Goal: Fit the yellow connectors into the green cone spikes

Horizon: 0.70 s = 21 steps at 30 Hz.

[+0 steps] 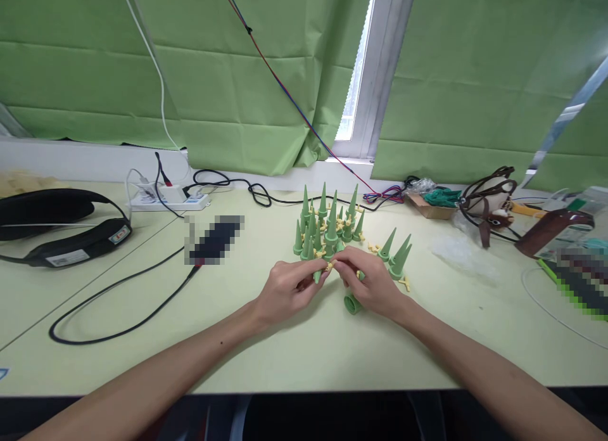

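My left hand [292, 289] is closed around a green plastic spike [317, 277], its tip showing below the fingers. My right hand [368, 279] pinches a small yellow T-shaped piece [329, 266] against the held spike, and the fingertips of both hands meet there. How far the two parts are joined cannot be seen. Just beyond the hands stands a cluster of green cone spikes [332, 216], with yellow pieces among them. A green part with a round open end [351, 303] lies under my right hand. Further right are several spikes [399, 260] and a loose yellow piece [404, 284].
A power strip [171, 203] with cables sits at the back left, near a black padded headset-like item [80, 244]. A blurred dark device [216, 239] trails a cable. On the right lie clear plastic film [465, 257], a cardboard box [430, 206] and a brown bottle [553, 233].
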Available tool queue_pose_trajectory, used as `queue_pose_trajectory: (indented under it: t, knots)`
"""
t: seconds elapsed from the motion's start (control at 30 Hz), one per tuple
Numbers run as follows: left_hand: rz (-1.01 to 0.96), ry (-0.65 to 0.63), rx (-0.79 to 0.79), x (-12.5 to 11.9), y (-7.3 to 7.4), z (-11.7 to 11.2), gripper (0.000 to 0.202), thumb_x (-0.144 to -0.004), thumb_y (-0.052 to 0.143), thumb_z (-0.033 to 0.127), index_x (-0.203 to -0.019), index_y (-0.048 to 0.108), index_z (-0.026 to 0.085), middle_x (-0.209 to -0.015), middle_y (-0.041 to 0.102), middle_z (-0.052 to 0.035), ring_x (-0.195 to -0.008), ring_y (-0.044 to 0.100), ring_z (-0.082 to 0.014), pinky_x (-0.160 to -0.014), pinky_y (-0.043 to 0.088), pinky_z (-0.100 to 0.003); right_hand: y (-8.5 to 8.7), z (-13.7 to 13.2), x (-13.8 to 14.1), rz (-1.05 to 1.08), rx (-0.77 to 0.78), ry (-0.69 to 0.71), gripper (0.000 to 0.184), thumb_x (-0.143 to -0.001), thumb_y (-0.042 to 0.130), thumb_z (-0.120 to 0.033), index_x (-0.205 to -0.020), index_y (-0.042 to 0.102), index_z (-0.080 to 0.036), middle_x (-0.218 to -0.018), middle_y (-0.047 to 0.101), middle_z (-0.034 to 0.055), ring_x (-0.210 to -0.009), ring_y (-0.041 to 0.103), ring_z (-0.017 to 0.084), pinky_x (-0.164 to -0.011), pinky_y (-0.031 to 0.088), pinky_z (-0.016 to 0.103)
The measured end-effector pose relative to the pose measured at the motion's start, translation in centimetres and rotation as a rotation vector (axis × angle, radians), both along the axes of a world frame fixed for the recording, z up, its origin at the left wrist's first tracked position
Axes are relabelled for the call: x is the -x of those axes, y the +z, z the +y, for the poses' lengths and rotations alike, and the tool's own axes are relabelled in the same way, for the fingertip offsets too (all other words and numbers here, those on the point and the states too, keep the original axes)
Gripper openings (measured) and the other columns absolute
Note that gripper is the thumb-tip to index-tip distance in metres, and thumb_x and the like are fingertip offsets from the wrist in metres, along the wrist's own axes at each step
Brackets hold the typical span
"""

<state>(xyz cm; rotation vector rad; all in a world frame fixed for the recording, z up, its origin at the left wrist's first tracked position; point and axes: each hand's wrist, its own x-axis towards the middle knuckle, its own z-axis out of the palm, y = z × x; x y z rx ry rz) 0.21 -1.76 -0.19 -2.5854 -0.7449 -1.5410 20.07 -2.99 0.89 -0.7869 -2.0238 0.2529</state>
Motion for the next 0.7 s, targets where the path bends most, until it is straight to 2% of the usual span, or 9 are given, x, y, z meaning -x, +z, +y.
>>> queue_pose_trajectory:
  t: [0.3,0.53,0.7]
  knots:
    - [-0.002,-0.026,-0.004,-0.15,0.05,0.01,0.008,-0.09,0.063,0.018,-0.097,0.067,0.018,-0.06,0.066,0.0044,-0.04,0.042,-0.0038,-0.046,0.038,-0.017,-0.11,0.09,-0.02,0.003,0.044,-0.023,0.026,-0.103,0.043,-0.029,-0.082,0.057,-0.021,-0.061,0.053,-0.0015,-0.055,0.049,0.013,-0.057,0.041,0.026]
    - [0.039,-0.047,0.152,-0.1,-0.01,-0.06,0.015,-0.091,0.062,0.021,-0.105,0.068,0.017,-0.067,0.07,0.003,-0.04,0.041,-0.0041,-0.046,0.04,-0.018,-0.4,0.26,-0.04,-0.02,0.035,-0.072,0.033,-0.103,0.042,-0.032,-0.074,0.051,-0.02,-0.061,0.048,-0.002,-0.054,0.043,0.012,-0.054,0.036,0.025]
    - [0.072,-0.071,0.192,0.03,-0.17,0.07,0.02,-0.092,0.062,0.022,-0.11,0.07,0.016,-0.064,0.068,0.0031,-0.041,0.045,-0.005,-0.048,0.042,-0.018,-0.8,0.46,-0.08,-0.037,0.063,-0.086,0.038,-0.103,0.041,-0.034,-0.068,0.047,-0.02,-0.057,0.043,-0.003,-0.052,0.039,0.012,-0.053,0.032,0.025]
